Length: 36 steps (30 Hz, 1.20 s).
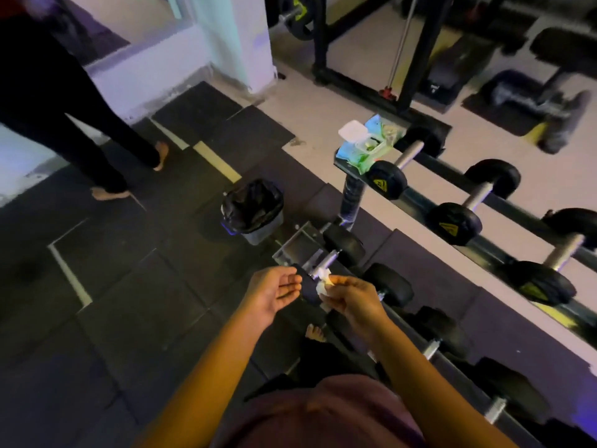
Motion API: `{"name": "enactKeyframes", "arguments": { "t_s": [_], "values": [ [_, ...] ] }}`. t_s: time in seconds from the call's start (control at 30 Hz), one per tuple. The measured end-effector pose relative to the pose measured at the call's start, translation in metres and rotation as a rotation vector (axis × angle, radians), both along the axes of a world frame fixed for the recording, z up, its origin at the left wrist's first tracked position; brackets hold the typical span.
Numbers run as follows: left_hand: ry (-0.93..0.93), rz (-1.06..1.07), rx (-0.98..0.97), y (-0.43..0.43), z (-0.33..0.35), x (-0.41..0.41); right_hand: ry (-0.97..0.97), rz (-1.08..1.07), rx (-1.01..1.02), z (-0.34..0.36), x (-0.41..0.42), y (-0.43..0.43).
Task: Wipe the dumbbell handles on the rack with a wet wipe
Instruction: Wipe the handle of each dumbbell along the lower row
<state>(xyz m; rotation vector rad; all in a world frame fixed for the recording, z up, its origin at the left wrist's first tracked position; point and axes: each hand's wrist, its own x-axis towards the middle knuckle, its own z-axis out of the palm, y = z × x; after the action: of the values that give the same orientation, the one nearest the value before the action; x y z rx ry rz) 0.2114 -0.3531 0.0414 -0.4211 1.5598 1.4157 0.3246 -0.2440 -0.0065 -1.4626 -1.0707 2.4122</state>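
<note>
My right hand (352,299) pinches a crumpled white wet wipe (324,286) in front of me, above the lower tier of the dumbbell rack (420,202). Just to its left, my left hand (274,294) is palm up with relaxed fingers and holds nothing. The nearest lower dumbbell's silver handle (328,261) shows just beyond the wipe. On the upper tier, black dumbbells with silver handles (478,195) run off to the right. A green and blue wet-wipe pack (368,145) with its white lid flipped up lies on the rack's upper left end.
A small bin lined with a black bag (253,210) stands on the dark floor mats left of the rack. Another person's legs and bare feet (109,192) are at the far left. Weight benches and a barbell frame (416,59) fill the back.
</note>
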Motion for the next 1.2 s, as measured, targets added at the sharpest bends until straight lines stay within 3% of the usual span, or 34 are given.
{"name": "enactKeyframes", "arguments": {
  "t_s": [0.23,0.6,0.73,0.93,1.2],
  "values": [
    [0.041,-0.256,-0.053,0.05,-0.007,-0.071,-0.02,-0.171,0.008,-0.007,-0.047,0.028],
    [0.108,-0.736,-0.046,0.093,-0.058,-0.14,-0.241,-0.491,0.191,-0.023,-0.078,0.012],
    [0.144,-0.822,-0.053,0.096,-0.078,-0.152,-0.268,-0.613,0.188,-0.044,-0.087,0.004],
    [0.219,-0.862,-0.118,0.098,-0.135,-0.154,-0.353,-0.643,0.189,-0.104,-0.098,-0.01],
    [0.491,-0.946,-0.182,0.112,-0.26,-0.137,-0.511,-0.567,0.315,-0.228,-0.106,-0.009]
  ]
}}
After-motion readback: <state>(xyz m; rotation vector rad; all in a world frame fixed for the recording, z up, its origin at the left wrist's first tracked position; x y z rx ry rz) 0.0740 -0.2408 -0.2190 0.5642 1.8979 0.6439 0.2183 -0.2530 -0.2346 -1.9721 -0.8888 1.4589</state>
